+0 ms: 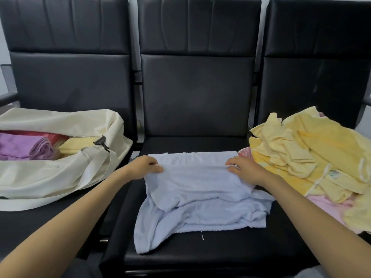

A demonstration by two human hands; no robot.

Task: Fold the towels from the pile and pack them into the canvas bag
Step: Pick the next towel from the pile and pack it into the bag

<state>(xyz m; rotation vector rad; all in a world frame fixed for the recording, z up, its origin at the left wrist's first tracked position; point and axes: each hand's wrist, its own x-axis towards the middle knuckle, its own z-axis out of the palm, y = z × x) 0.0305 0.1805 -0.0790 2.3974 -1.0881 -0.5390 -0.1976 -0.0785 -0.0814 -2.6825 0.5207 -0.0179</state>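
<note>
On the head camera, my left hand (147,166) and right hand (244,169) each pinch one end of a raised fold in the pale blue towel (200,197). The towel lies rumpled across the middle seat (200,255), its far hem near the back edge. I judge the first fold is in hand, and next I must lay it square to that hem. The canvas bag (60,175) lies open beyond the seat's left edge, and the pile (313,153) lies beyond its right edge.

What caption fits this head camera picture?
Left hand and right hand pinch a pale blue towel between canvas bag and towel pile.
</note>
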